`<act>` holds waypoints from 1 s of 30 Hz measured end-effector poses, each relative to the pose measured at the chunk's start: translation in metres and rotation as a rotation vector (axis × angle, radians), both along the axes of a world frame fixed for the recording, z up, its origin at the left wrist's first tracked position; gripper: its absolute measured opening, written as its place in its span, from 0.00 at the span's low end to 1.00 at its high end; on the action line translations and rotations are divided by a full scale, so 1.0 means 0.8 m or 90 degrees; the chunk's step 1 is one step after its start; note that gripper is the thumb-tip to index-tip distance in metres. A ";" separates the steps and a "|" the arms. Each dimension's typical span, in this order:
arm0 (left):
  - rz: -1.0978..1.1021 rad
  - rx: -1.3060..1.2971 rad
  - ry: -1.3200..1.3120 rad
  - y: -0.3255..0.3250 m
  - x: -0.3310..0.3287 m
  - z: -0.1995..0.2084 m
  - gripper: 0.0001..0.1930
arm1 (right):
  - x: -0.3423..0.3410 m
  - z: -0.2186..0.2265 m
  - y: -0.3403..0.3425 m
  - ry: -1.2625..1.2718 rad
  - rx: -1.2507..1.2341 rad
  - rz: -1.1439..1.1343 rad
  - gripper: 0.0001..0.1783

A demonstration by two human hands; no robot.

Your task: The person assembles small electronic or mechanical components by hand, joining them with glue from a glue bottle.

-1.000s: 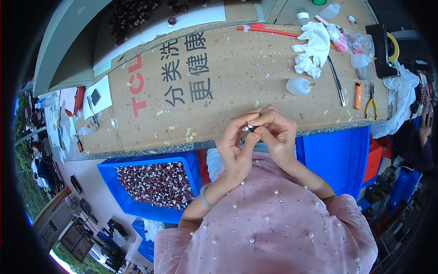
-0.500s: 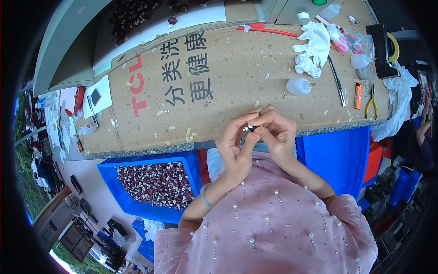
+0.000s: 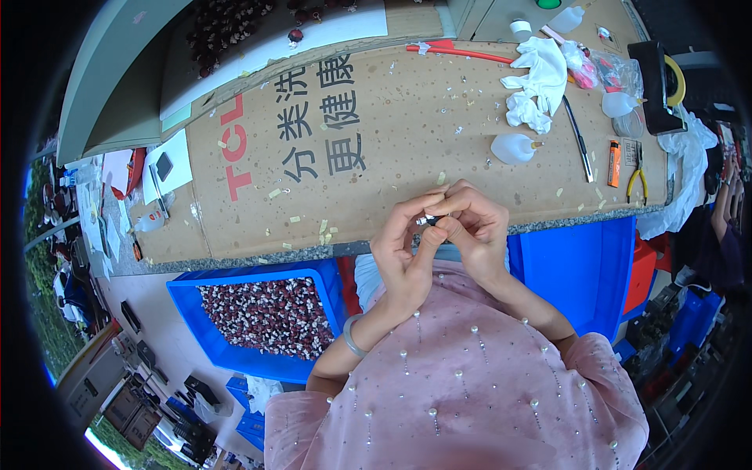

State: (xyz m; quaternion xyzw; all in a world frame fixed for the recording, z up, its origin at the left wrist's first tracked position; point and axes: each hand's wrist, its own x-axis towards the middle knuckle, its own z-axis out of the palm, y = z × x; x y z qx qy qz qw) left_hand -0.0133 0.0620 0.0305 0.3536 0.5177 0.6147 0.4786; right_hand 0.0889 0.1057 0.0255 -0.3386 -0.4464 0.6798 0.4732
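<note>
Just past the table's front edge, my left hand [image 3: 403, 254] and my right hand [image 3: 478, 235] meet at the fingertips. Between them they pinch a small black-and-white part [image 3: 427, 221]; the fingers cover most of it, so its kind cannot be made out. Both hands are closed, with thumbs and forefingers pressed in around it. Left of my left forearm stands a blue bin [image 3: 258, 366] filled with many small dark red and white pieces [image 3: 266, 317]. Another blue bin [image 3: 572, 266] is beside my right forearm.
Cardboard [image 3: 423, 157] covers the table. At its right lie a squeeze bottle [image 3: 515, 149], white gloves [image 3: 540, 74], a pen [image 3: 580, 137], an orange lighter [image 3: 614, 164], pliers [image 3: 638, 176] and a tape dispenser [image 3: 658, 86]. Dark red pieces [image 3: 227, 31] fill a shelf behind.
My hands and the small part stay in the same place. At the far right, another person's arms have shifted a little.
</note>
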 end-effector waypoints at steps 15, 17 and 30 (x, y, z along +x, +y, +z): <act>-0.012 0.003 -0.020 0.003 -0.003 0.000 0.17 | 0.001 0.004 0.002 -0.006 0.001 0.001 0.11; -0.035 0.006 -0.022 0.008 -0.003 0.004 0.18 | 0.000 0.007 0.003 -0.022 0.008 0.001 0.10; -0.100 -0.032 -0.365 0.005 -0.015 -0.001 0.19 | -0.008 -0.002 0.002 -0.087 0.107 -0.035 0.12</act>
